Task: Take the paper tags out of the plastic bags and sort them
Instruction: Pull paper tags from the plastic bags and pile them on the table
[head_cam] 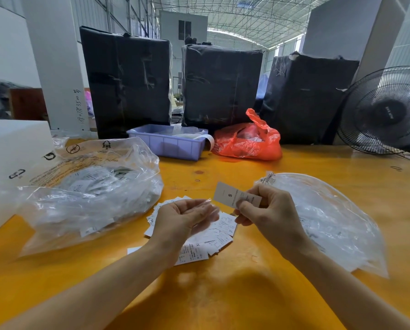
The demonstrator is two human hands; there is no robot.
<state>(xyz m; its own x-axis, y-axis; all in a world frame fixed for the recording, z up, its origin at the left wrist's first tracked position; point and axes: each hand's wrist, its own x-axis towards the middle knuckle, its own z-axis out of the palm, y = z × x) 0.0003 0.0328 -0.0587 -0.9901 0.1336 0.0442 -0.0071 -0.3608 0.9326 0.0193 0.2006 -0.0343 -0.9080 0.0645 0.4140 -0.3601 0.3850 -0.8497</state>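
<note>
Head camera, looking down at an orange table (223,294) inside a large warehouse. Two bare forearms reach in from the bottom edge. The right hand (270,215) pinches a small white paper tag (232,195) between thumb and fingers, holding it up just above the table; a printed letter S shows on its face. The left hand (185,216) is turned palm up with its fingers loosely curled around a small clear plastic sleeve (204,208), which looks emptied, though its contents are hard to make out.

Under and between the hands lies a loose heap of white tags (213,236), some marked X or XL, spread flat and overlapping. They do not appear separated by size yet.

To the left sits a big clear plastic bag (92,194), bulging with many small packets of tags, so most of the unpacking seems to remain. To the right lies a second clear bag (330,222), flatter and apparently holding discarded sleeves.

Farther back stand a lilac plastic bin (168,144), a red plastic bag (247,141), three tall black-wrapped bales (128,79) and, at far right, a black fan (385,110)
</note>
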